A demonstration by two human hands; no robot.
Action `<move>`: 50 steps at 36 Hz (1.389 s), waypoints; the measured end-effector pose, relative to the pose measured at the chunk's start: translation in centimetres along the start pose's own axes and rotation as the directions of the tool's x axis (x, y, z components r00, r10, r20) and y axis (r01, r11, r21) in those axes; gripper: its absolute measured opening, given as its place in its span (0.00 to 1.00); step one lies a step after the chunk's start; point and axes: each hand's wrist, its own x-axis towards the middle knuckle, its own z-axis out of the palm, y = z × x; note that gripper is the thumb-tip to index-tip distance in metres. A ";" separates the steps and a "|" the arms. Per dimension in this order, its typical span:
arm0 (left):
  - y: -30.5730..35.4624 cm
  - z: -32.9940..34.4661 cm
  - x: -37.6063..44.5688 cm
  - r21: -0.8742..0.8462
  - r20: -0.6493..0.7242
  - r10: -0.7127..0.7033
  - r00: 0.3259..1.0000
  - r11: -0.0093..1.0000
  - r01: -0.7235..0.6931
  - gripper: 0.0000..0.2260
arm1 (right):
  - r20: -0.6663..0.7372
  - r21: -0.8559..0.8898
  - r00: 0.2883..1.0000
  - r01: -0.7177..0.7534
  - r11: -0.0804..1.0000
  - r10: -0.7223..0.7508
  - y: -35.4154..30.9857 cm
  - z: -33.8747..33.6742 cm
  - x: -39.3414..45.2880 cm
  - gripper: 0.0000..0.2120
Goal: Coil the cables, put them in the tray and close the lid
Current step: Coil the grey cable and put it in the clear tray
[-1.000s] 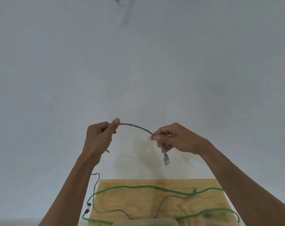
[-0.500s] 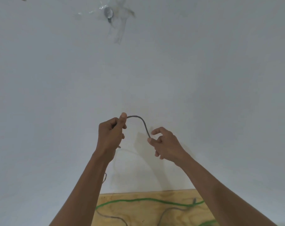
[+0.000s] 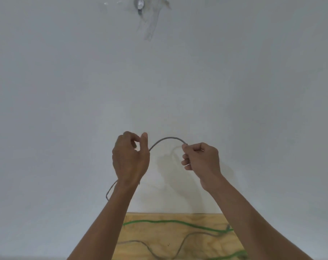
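Note:
I hold a thin grey cable up in front of a white wall; it arches between my two hands. My left hand pinches it between thumb and fingers, and a length of it hangs down behind that wrist. My right hand grips the other side of the arch with curled fingers. Below, a green cable and more grey cable lie loose on a plywood board. No tray or lid is in view.
A bare white wall fills most of the view, with a small metal fitting and smudges near the top. The plywood board's far edge meets the wall at the bottom.
My right hand has moved right and closed on the cable, widening the arch between the hands. The view has tilted up slightly, so less of the board shows.

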 end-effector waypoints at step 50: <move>2.9 -3.4 3.3 -0.660 0.548 -0.035 0.836 0.596 0.457 0.11 | 0.522 -0.173 0.801 0.436 0.883 -0.293 0.8 4.5 -3.4 0.08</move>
